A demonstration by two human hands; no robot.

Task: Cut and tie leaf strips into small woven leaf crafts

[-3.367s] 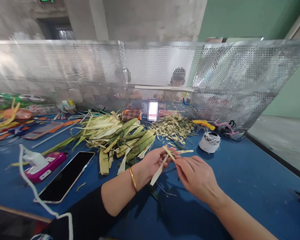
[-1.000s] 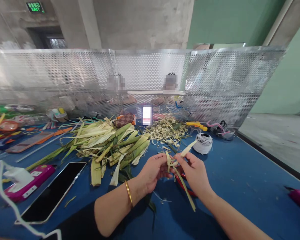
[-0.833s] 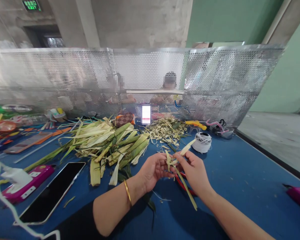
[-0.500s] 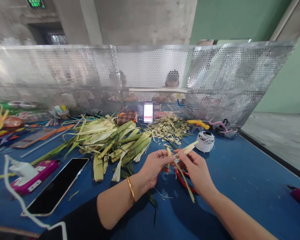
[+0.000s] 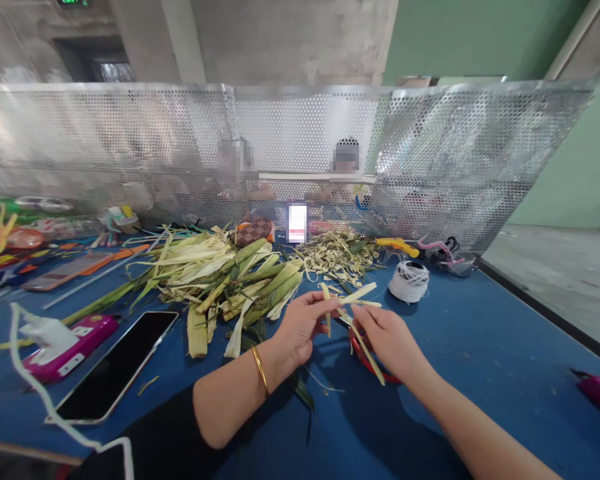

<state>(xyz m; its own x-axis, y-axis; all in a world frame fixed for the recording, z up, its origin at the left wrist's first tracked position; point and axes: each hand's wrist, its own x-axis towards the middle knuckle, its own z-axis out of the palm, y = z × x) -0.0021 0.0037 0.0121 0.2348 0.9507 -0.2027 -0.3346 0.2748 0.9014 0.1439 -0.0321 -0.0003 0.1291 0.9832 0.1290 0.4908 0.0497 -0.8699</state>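
Observation:
My left hand (image 5: 300, 327) and my right hand (image 5: 387, 337) meet above the blue table (image 5: 480, 347), both pinched on pale yellow-green leaf strips (image 5: 353, 299). The strips cross between my fingertips; one end points up right, another hangs down past my right hand toward the table. A gold bangle sits on my left wrist. Red-handled scissors (image 5: 363, 353) lie on the table just under my hands, partly hidden by them.
A heap of green and pale leaves (image 5: 225, 273) lies behind my left hand, with cut scraps (image 5: 337, 257) further back. A white thread spool (image 5: 409, 281), a black phone (image 5: 115, 367), a pink device (image 5: 65, 343) and a perforated metal screen (image 5: 430, 153) with people behind it surround the spot.
The strips have been turned and refolded between my fingers: the long free end swung from the left side to hang on the right. Both hands shifted slightly away from me.

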